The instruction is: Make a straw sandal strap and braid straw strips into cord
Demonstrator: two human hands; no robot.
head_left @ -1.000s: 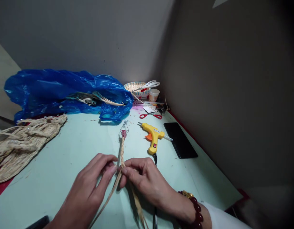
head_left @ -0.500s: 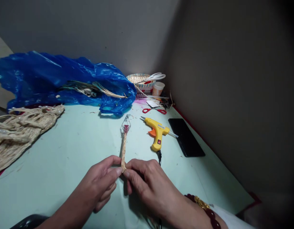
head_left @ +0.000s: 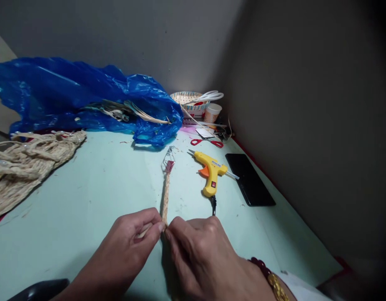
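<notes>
A pale braided straw cord (head_left: 166,196) runs away from me along the table. Its far end sits in a small reddish clamp or clip (head_left: 169,166) with a bent wire frame beyond it. My left hand (head_left: 133,238) pinches the near end of the braid between thumb and forefinger, and a pale strand shows inside its curled fingers. Close against it, my right hand (head_left: 202,251) is closed at the same spot, its fingertips on the braid's end. What the right fingertips grip is partly hidden by the hand itself.
A yellow glue gun (head_left: 210,171) lies right of the braid, beside a black phone or tablet (head_left: 251,179). Behind are red-handled scissors (head_left: 207,143), a paper cup (head_left: 213,113) and a basket (head_left: 189,99). A blue plastic bag (head_left: 67,92) and woven straw piece (head_left: 36,167) are left.
Both hands have stayed at the braid's near end, with the left fingers now curled in more tightly and the right hand turned over further. The view has shifted slightly.
</notes>
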